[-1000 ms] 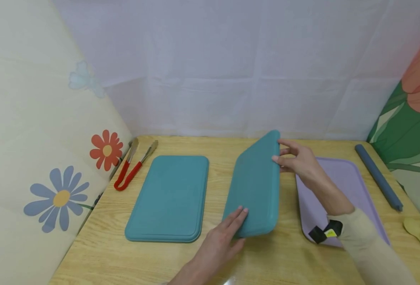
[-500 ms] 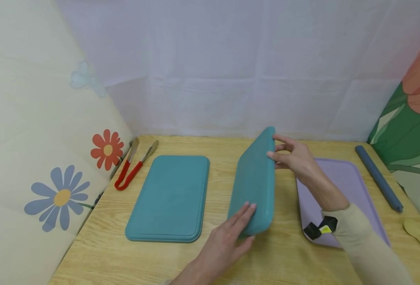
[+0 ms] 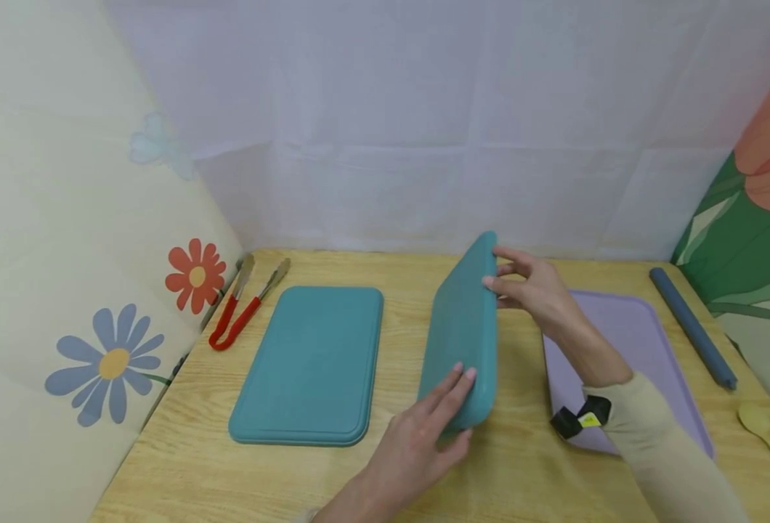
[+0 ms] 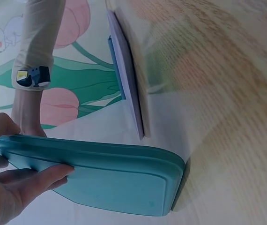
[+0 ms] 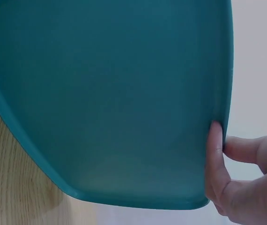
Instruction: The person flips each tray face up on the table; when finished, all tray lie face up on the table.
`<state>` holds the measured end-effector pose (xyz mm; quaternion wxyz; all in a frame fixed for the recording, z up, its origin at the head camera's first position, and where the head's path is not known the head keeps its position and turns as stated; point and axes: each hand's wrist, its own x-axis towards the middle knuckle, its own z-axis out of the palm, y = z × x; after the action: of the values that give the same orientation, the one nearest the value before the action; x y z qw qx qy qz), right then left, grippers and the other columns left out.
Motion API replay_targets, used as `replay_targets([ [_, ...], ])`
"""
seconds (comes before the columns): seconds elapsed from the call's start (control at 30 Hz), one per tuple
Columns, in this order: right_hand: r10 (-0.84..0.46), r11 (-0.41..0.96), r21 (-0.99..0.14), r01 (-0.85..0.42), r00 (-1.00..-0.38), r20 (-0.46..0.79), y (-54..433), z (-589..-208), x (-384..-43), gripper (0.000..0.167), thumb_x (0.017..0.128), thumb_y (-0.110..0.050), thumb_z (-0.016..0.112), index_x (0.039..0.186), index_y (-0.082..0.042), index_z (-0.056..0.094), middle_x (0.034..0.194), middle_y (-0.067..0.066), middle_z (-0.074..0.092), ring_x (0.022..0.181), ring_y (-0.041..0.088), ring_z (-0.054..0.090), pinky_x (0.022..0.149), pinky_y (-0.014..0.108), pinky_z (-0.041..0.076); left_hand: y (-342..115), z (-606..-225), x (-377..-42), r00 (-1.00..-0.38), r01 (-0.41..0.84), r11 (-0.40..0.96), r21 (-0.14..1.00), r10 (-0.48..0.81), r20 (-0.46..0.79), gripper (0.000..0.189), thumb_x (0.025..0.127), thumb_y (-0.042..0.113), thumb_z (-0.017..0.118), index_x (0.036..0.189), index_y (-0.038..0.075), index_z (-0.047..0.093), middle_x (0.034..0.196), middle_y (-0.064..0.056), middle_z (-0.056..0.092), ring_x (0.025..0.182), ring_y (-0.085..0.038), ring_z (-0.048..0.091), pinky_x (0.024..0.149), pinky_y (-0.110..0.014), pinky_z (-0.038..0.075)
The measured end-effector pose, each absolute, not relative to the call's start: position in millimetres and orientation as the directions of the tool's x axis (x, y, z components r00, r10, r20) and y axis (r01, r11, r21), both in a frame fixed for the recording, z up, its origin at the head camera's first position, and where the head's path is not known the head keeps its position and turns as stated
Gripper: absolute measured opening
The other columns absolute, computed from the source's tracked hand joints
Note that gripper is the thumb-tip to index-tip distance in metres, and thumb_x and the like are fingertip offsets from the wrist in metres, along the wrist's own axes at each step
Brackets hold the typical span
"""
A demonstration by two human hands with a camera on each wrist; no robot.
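- Head view: the right hand (image 3: 535,287) pinches the upper edge of the raised tray (image 3: 460,334) toward its far end, fingers closed on the rim; the left hand (image 3: 418,450) holds the near end, fingers on the outer face.
- The raised tray stands steeply tilted, mid-table; its inner face is hidden there, but the right wrist view shows it, cut off at the top. Whether its low edge touches the table (image 3: 182,465) is hard to tell.
- Wood shows on both sides: a strip left to the flat tray (image 3: 309,363), another right to the purple tray (image 3: 640,349).
- The right forearm and sleeve (image 3: 659,450) cover part of the purple tray; the left wrist view catches it edge-on.
- Farther right lie the blue rod (image 3: 694,328), close to the table's side edge, and, nearer, the spoon (image 3: 754,421), its handle cut off by the frame.
- At far left, tongs (image 3: 244,319) lie spread along the edge.
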<state>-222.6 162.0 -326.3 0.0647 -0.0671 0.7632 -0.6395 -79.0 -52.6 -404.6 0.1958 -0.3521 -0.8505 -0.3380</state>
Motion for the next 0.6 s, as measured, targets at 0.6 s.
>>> replay_targets([
  [0.6, -0.232, 0.264, -0.929, 0.261, -0.917, -0.324, 153, -422, -219, 0.060, 0.105, -0.035, 0.037, 0.147, 0.006, 0.028, 0.142, 0.029, 0.042, 0.126, 0.043, 0.047, 0.096, 0.052, 0.046, -56, -401, -79, -0.678, 0.719, 0.518, 0.462, 0.379, 0.630, 0.082, 0.076, 0.003, 0.076, 0.148, 0.010, 0.037, 0.143, -0.013, 0.049, 0.111, -0.029, 0.062, 0.085, -0.031, 0.053],
])
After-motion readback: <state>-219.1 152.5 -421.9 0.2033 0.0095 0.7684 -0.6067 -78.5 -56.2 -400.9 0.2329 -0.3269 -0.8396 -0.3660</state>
